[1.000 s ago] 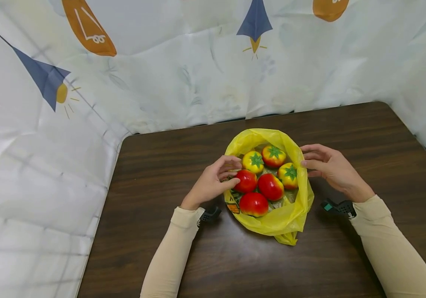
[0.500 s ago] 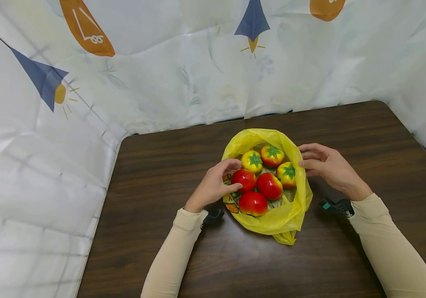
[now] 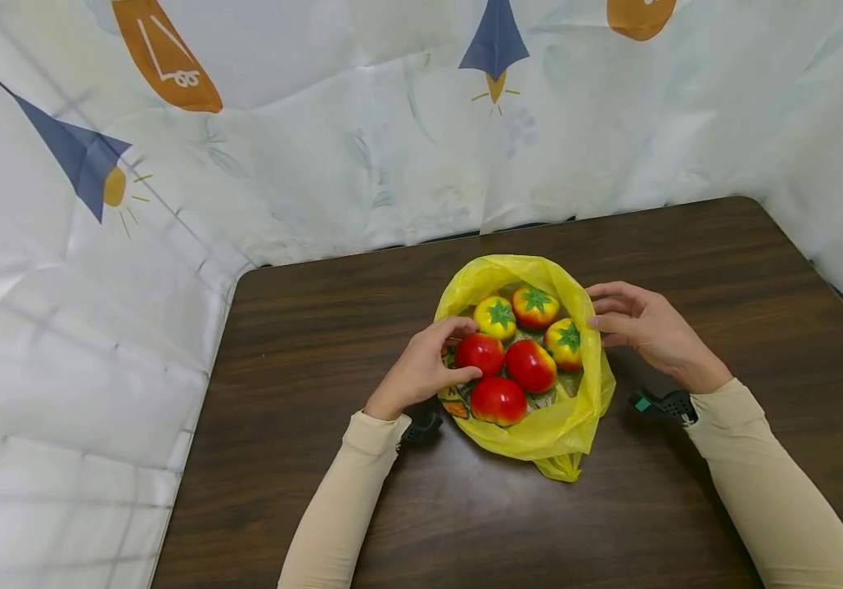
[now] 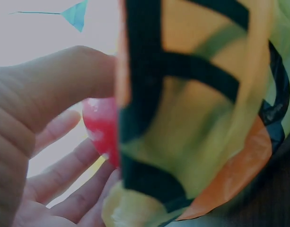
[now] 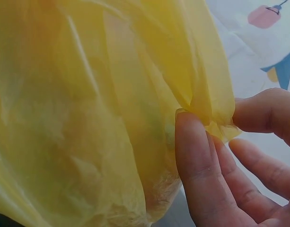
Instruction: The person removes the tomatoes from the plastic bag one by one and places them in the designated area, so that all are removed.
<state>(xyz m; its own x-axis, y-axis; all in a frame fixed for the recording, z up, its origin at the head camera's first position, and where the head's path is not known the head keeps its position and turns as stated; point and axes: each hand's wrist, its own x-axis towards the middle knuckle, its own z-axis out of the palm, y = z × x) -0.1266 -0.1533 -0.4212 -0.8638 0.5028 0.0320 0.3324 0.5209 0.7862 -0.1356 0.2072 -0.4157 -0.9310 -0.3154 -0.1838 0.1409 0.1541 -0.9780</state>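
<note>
Yellow bag (image 3: pixel 539 442): gaping round glossy tomatoes (image 3: pixel 531 366)
Left hand (image 3: pixel 421 366): curling round red tomato (image 3: pixel 480 352)
Right hand (image 3: pixel 646 329): pinching bag
Table (image 3: pixel 318 352): spreading either side

Table (image 3: pixel 466 511): caught soft glare, lower centre, head view.
Curtain (image 4: pixel 36 35): washed out, upper left, left wrist view.
Bag (image 4: pixel 201 123): blurred there.

The yellow bag (image 3: pixel 543 438) sits mouth-up on the bench (image 3: pixel 458 515), containing six red or yellow fruits (image 3: pixel 530 368), three showing green leaves (image 3: pixel 570 336).
</note>
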